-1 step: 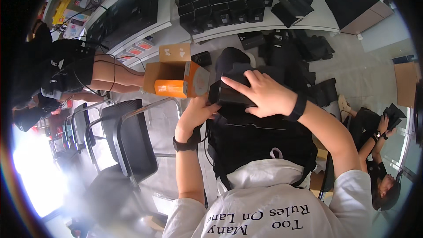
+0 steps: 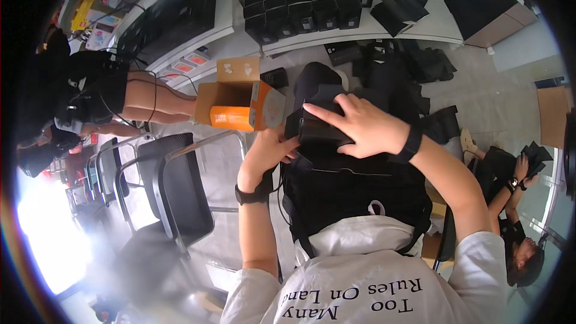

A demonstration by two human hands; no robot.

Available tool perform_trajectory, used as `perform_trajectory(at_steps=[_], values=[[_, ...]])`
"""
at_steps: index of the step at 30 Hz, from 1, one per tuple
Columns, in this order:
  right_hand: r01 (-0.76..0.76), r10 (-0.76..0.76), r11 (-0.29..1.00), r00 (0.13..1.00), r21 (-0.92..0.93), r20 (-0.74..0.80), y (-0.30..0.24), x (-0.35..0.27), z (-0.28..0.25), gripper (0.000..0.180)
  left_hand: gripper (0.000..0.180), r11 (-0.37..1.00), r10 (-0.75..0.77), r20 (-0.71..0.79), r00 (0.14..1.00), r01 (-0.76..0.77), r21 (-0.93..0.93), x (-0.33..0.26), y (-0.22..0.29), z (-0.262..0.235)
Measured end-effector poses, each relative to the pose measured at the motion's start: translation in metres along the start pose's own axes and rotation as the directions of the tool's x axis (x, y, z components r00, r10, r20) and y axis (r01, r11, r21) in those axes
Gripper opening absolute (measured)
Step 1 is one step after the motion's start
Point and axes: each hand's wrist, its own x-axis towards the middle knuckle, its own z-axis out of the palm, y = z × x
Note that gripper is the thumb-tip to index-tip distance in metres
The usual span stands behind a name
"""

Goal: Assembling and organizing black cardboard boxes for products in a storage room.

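My right hand (image 2: 363, 127) lies across the top of a small black box (image 2: 317, 133), fingers spread over it. My left hand (image 2: 268, 151) grips the same box from its left side. Both wrists wear black bands. The box is held above a black bag (image 2: 354, 201) that rests on my lap, against my white shirt. Just left of the hands, an open cardboard box (image 2: 239, 103) with an orange side stands on the floor.
Black chairs (image 2: 180, 195) with metal frames stand at my left. White shelves (image 2: 420, 24) at the top carry several black boxes (image 2: 309, 1), with more black items on the floor. One person (image 2: 126, 93) stands at the left; another (image 2: 519, 216) sits at the right.
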Motion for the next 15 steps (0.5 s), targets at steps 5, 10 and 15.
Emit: perform_trajectory(at_steps=[5, 10, 15], values=[[-0.039, 0.043, 0.995, 0.998, -0.093, 0.045, -0.012, -0.015, -0.008, 0.113, 0.027, 0.933, 0.124, 0.003, 0.992, -0.118, 0.341, -0.003, 0.009, 0.002], [-0.079, 0.086, 0.991, 0.995, -0.109, 0.059, -0.034, -0.022, -0.018, 0.110, 0.028, 0.832, 0.262, -0.076, 0.962, -0.186, 0.522, -0.009, 0.006, 0.021], [-0.092, 0.114, 0.981, 0.986, -0.171, 0.122, -0.039, -0.017, -0.011, 0.110, 0.023, 0.812, 0.374, -0.091, 0.923, -0.279, 0.513, -0.010, 0.001, 0.034]])
